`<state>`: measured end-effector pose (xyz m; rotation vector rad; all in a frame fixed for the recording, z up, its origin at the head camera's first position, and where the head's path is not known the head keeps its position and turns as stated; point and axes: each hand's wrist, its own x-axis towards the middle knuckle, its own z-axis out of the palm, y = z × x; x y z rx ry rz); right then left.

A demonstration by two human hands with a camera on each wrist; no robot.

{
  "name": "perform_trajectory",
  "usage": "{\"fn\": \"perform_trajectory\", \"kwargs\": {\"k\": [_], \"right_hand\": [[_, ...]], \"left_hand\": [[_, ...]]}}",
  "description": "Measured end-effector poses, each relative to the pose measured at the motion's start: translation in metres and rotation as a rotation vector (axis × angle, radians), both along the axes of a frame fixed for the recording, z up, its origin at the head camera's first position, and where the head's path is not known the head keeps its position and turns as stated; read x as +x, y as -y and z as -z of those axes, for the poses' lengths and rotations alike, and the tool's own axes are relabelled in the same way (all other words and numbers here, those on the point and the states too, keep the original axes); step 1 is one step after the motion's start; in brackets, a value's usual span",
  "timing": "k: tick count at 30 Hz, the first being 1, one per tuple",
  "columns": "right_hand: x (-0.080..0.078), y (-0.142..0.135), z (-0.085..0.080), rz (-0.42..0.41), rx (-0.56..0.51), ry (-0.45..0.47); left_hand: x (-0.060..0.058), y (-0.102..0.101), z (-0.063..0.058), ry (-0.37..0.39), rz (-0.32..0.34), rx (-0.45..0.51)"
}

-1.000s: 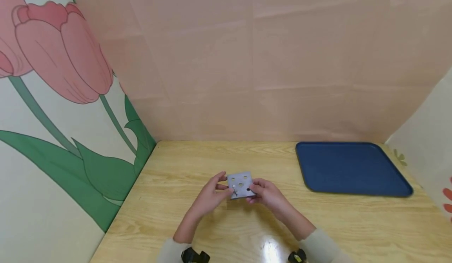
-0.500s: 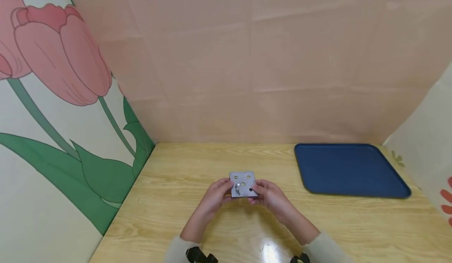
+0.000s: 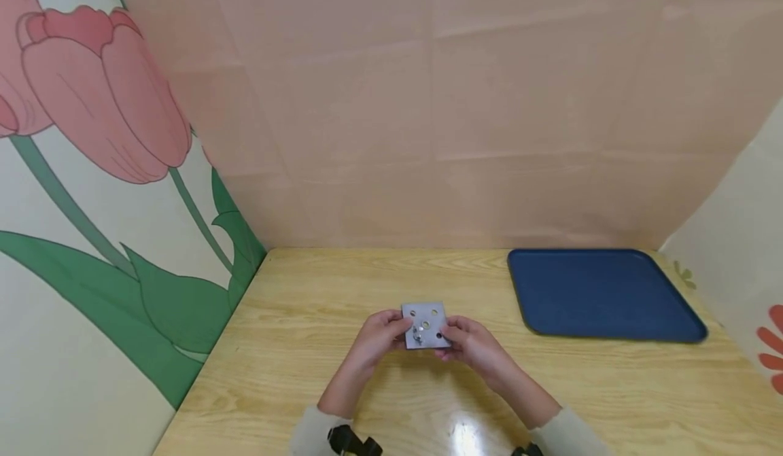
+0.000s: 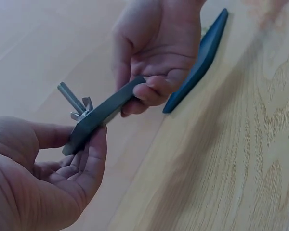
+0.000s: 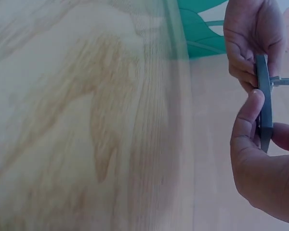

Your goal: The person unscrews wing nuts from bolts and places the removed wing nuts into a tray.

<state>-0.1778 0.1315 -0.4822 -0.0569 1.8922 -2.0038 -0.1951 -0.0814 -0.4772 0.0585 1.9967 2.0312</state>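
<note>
Between both hands is a square grey plate [image 3: 431,314] with several round holes, held above the wooden table. A threaded bolt [image 4: 71,98] stands out of its upper face near the left corner, with a wing nut [image 4: 86,106] on it close to the plate. My left hand [image 3: 377,339] pinches the plate's left edge, thumb on top and fingers underneath. At the opposite edge my right hand [image 3: 474,348] pinches it likewise, thumb on the face beside a hole. The plate's underside is mostly hidden by the fingers.
A blue tray [image 3: 602,293] lies at the back right of the wooden table [image 3: 293,347]. Behind the table rises a pinkish covering [image 3: 391,102], with a tulip-patterned panel [image 3: 110,204] on the left and a white panel [image 3: 740,238] on the right.
The plate and both hands have shifted slightly right in the head view. My left fingers, more spread a second ago, now lie closer around the plate's left edge.
</note>
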Motion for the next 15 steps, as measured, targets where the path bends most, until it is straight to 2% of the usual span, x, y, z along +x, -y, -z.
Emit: {"fn": "perform_trajectory", "kwargs": {"k": [5, 10, 15], "right_hand": [[0.003, -0.001, 0.000, 0.070, 0.154, -0.037], [0.007, -0.001, -0.008, 0.162, 0.334, -0.191], [0.013, -0.002, -0.019, 0.082, 0.454, -0.389]], "left_hand": [[0.002, -0.002, -0.003, 0.011, -0.006, -0.031], [0.004, -0.003, -0.005, -0.005, -0.003, -0.062], [0.004, -0.005, -0.007, -0.018, 0.007, -0.086]]}}
